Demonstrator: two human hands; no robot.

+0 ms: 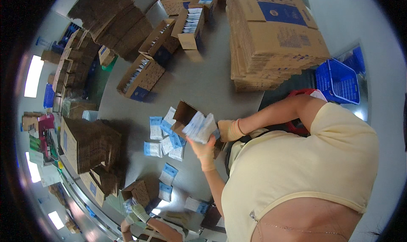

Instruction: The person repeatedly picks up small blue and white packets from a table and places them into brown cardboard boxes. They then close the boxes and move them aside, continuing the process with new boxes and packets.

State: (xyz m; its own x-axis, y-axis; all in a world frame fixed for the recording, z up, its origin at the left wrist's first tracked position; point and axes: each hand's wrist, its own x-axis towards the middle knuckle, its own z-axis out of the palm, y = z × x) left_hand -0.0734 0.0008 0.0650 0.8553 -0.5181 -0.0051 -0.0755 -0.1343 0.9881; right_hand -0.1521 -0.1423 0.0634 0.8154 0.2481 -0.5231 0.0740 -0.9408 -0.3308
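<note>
The left hand (203, 151) grasps a small bundle of white printed packets (199, 127): the thumb and fingers are closed around its lower end, and the bundle reaches from them toward twelve o'clock. The bundle is just above an open cardboard carton (185, 111) and covers a part of it, so I cannot tell if they touch. The dark open end of the carton appears at eleven o'clock from the bundle. I judge that the carton's long axis goes from about ten to four o'clock, while the packets lean from one to seven, thus across it.

The right hand (230, 130) is at three o'clock from the bundle, close beside it and the carton. Its fingertips are hidden, therefore I cannot tell whether they hold something. The left hand is the nearer one to the packets, since it already carries them.

At nine o'clock from the carton, loose blue-and-white packets (171, 142) lie overlapping on the grey table (203, 81), apart from both hands.
</note>
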